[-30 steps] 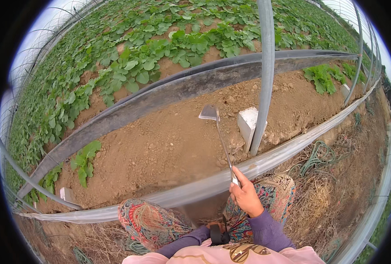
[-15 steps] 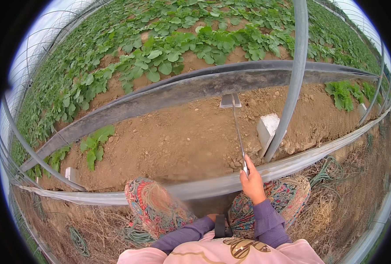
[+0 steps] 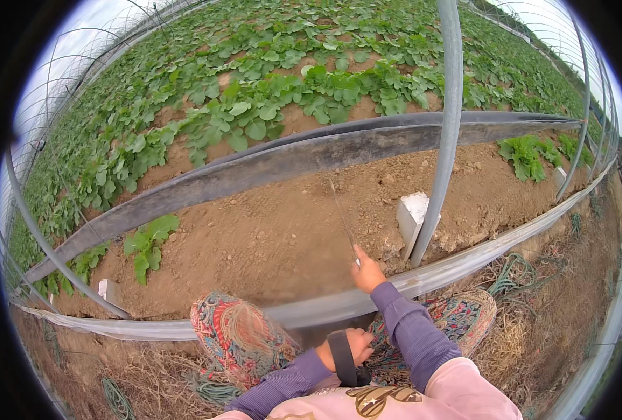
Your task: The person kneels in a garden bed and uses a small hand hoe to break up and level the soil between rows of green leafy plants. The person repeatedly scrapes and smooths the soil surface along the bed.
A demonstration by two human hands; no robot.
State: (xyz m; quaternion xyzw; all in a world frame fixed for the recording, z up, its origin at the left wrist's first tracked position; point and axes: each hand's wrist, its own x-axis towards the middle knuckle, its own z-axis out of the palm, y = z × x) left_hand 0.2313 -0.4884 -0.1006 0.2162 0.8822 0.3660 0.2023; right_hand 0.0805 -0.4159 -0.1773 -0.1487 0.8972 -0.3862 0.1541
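My right hand (image 3: 369,271) is closed around the grip of a small hand hoe. The thin metal shaft of the hoe (image 3: 343,218) reaches forward over the brown soil (image 3: 255,238). Its far end meets the dirt just below the dark plastic sheet (image 3: 339,148); I cannot make out the blade there. Down in my lap, my left hand (image 3: 355,345) rests between my knees with its fingers curled. A black strap (image 3: 341,355) crosses in front of it, and whatever it may hold is hidden.
A metal hoop pole (image 3: 445,140) rises at right beside a white block (image 3: 412,213). Clear plastic film (image 3: 325,306) runs along the bed edge before my knees. Leafy plants (image 3: 146,245) grow at left, with more rows behind the sheet. Green cord (image 3: 510,274) lies on dry grass.
My right hand has moved left and forward with the hoe, and the flat blade seen earlier no longer shows. My left hand has come up into fuller view by the strap.
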